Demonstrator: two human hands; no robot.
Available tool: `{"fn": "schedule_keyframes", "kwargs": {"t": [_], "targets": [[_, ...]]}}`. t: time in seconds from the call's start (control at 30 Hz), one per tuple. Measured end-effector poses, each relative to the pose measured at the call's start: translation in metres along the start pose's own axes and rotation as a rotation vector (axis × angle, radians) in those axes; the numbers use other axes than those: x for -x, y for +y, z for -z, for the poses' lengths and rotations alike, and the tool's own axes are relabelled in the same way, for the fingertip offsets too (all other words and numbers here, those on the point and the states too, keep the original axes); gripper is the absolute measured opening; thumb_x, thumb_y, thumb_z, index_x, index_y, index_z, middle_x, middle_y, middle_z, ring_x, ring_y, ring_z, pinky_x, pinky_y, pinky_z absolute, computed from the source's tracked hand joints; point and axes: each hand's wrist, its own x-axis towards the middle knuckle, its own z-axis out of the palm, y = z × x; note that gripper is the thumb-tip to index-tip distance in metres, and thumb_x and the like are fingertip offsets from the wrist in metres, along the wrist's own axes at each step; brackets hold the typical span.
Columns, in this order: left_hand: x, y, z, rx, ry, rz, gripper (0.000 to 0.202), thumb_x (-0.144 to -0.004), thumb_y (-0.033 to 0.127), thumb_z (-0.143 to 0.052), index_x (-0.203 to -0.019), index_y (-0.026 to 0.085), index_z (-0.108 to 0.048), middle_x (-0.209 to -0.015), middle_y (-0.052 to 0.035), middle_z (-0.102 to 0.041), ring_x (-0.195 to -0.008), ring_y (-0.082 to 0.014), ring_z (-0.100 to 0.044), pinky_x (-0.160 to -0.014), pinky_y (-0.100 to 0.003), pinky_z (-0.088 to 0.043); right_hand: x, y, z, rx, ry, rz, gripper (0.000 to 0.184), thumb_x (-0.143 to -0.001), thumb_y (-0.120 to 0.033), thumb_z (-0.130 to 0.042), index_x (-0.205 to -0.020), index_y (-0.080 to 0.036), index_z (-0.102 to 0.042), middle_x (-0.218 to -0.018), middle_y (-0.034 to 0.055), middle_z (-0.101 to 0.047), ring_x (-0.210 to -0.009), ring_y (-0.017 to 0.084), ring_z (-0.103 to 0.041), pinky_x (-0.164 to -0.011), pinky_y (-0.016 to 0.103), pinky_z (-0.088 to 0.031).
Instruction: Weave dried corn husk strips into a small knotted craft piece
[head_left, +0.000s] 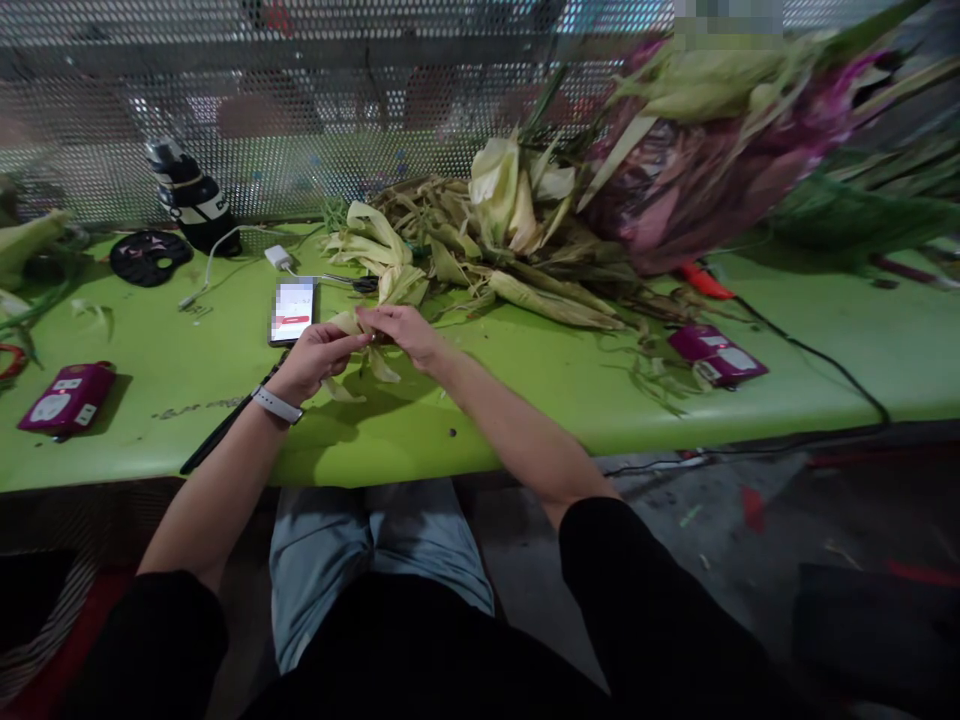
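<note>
Both hands meet over the green table (420, 430), fingertips close together. My left hand (319, 352) is closed in a pinch on a pale corn husk (345, 322). Opposite it, my right hand (405, 332) pinches the same piece of husk, though its fingertips partly hide the grip. Loose husk strips (384, 367) hang below the fingers. Just beyond the hands lie folded pale husks (401, 283). A phone (292, 310) with a lit screen rests beside my left hand, and dark-handled scissors (361, 283) lie behind it.
A heap of dried husks (517, 265) spreads across the back, beside a pink bag (675, 200) of husks. Purple boxes sit left (67, 398) and right (716, 355). A black bottle (196, 205) leans near the perforated metal screen (300, 120). A black cable (817, 355) crosses the right side.
</note>
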Motion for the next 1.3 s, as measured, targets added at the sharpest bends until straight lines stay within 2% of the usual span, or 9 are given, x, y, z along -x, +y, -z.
{"fn": "schedule_keyframes", "kwargs": {"t": [0.13, 0.37, 0.6, 0.73, 0.83, 0.93, 1.0, 1.13, 1.3], "targets": [[-0.001, -0.004, 0.0, -0.025, -0.076, 0.021, 0.018, -0.067, 0.028, -0.082, -0.072, 0.014, -0.073, -0.048, 0.0053, -0.046, -0.036, -0.0007, -0.027, -0.036, -0.02, -0.014, -0.001, 0.001, -0.002, -0.031, 0.066, 0.086, 0.03, -0.07, -0.045, -0.079, -0.069, -0.018, -0.066, -0.066, -0.0025, -0.061, -0.06, 0.008, -0.048, -0.059, 0.024, -0.041], [-0.002, -0.006, 0.004, -0.033, -0.049, 0.029, 0.014, -0.067, 0.027, -0.082, -0.071, 0.016, -0.074, -0.052, 0.0015, -0.054, -0.04, -0.0025, -0.033, -0.038, -0.019, -0.019, -0.001, 0.004, 0.001, -0.067, 0.093, 0.146, 0.029, -0.07, -0.045, -0.078, -0.069, -0.018, -0.067, -0.067, -0.0012, -0.062, -0.062, 0.009, -0.05, -0.063, 0.025, -0.043], [0.001, -0.005, 0.0, -0.038, -0.025, 0.013, 0.016, -0.065, 0.027, -0.084, -0.072, 0.017, -0.074, -0.057, -0.0001, -0.06, -0.04, -0.0028, -0.034, -0.037, -0.019, -0.02, -0.004, 0.003, -0.002, -0.013, 0.149, 0.14, 0.039, -0.07, -0.055, -0.076, -0.066, -0.019, -0.063, -0.063, -0.0017, -0.058, -0.059, 0.009, -0.048, -0.06, 0.025, -0.042], [-0.002, -0.006, -0.004, 0.057, 0.138, -0.049, 0.018, -0.069, 0.031, -0.081, -0.074, 0.016, -0.072, -0.05, 0.004, -0.052, -0.038, -0.003, -0.034, -0.037, -0.019, -0.024, 0.007, -0.016, 0.004, 0.174, 0.193, 0.167, 0.047, -0.079, -0.065, -0.063, -0.069, -0.019, -0.06, -0.06, -0.0021, -0.051, -0.057, 0.01, -0.045, -0.057, 0.025, -0.038], [-0.006, -0.007, -0.004, 0.163, 0.315, -0.088, 0.021, -0.067, 0.031, -0.082, -0.076, 0.015, -0.073, -0.057, 0.0023, -0.06, -0.046, -0.0049, -0.046, -0.044, -0.018, -0.038, 0.023, -0.029, 0.003, 0.362, 0.358, 0.418, 0.046, -0.087, -0.061, -0.057, -0.068, -0.02, -0.056, -0.06, -0.0035, -0.045, -0.055, 0.009, -0.039, -0.055, 0.026, -0.033], [-0.008, -0.008, -0.003, 0.254, 0.336, -0.104, 0.025, -0.065, 0.028, -0.085, -0.083, 0.014, -0.074, -0.075, -0.0017, -0.07, -0.062, -0.0067, -0.059, -0.06, -0.019, -0.049, 0.034, -0.026, -0.009, 0.618, 0.022, 0.303, 0.049, -0.088, -0.059, -0.057, -0.06, -0.018, -0.054, -0.054, -0.0023, -0.046, -0.051, 0.01, -0.038, -0.053, 0.028, -0.029], [-0.008, -0.01, -0.004, 0.297, 0.322, -0.104, 0.028, -0.066, 0.03, -0.084, -0.087, 0.014, -0.074, -0.081, -0.0029, -0.072, -0.069, -0.0086, -0.063, -0.067, -0.02, -0.052, 0.037, -0.016, -0.021, 0.715, -0.09, 0.259, 0.047, -0.084, -0.056, -0.063, -0.059, -0.018, -0.054, -0.058, -0.0004, -0.052, -0.054, 0.011, -0.041, -0.055, 0.029, -0.03], [-0.006, -0.011, -0.005, 0.351, 0.285, -0.057, 0.029, -0.072, 0.035, -0.08, -0.091, 0.015, -0.073, -0.083, -0.0053, -0.073, -0.075, -0.0137, -0.068, -0.072, -0.026, -0.056, 0.033, 0.005, -0.037, 0.599, -0.08, 0.237, 0.037, -0.084, -0.05, -0.062, -0.067, -0.018, -0.059, -0.064, 0.0012, -0.056, -0.061, 0.013, -0.046, -0.058, 0.029, -0.035], [-0.004, -0.006, -0.011, 0.364, 0.193, -0.055, 0.029, -0.077, 0.037, -0.076, -0.092, 0.013, -0.071, -0.086, -0.0086, -0.075, -0.081, -0.017, -0.071, -0.076, -0.028, -0.057, 0.026, 0.013, -0.035, 0.404, -0.039, 0.196, 0.015, -0.083, -0.03, -0.058, -0.075, -0.017, -0.059, -0.067, -0.0002, -0.059, -0.061, 0.012, -0.051, -0.059, 0.026, -0.04]]}}
